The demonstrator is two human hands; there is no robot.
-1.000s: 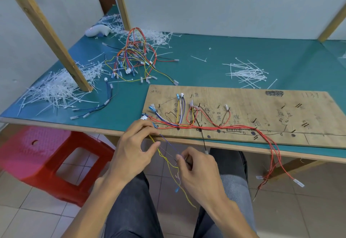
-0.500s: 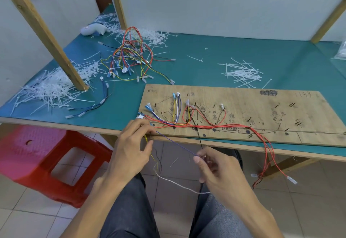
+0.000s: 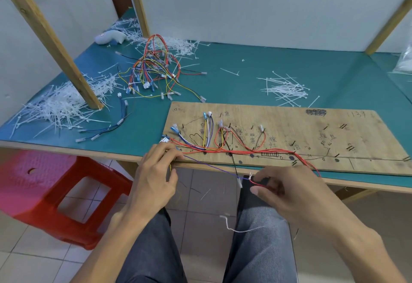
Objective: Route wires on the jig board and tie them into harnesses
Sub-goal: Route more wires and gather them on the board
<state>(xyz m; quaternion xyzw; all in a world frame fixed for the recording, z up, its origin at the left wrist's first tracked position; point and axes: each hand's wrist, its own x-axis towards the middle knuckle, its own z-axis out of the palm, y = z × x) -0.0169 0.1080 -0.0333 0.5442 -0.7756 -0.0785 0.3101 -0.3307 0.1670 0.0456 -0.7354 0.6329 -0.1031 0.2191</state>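
A wooden jig board point(image 3: 312, 131) lies on the teal table with red, blue, yellow and black wires point(image 3: 223, 146) routed along its near edge. My left hand point(image 3: 156, 175) pinches the wire bundle at the board's front left corner, and a yellow wire hangs below it. A thin purple wire point(image 3: 211, 165) runs taut from that hand to my right hand point(image 3: 287, 190), which pinches the purple wire's end together with a red loop below the table edge. A black wire with a white end point(image 3: 236, 171) hangs off the board between my hands. A white wire point(image 3: 236, 227) lies across my lap.
A tangle of finished harnesses point(image 3: 156, 71) sits at the back left. Heaps of white cable ties lie at the left point(image 3: 62, 106), back point(image 3: 176, 44) and middle right point(image 3: 285, 89). A slanted wooden post point(image 3: 55, 44) stands on the table. A red stool point(image 3: 58, 195) stands below left.
My right hand has moved right and up toward the table edge, drawing the purple wire out taut. The white wire has dropped onto my lap. The left hand has stayed at the board's corner.
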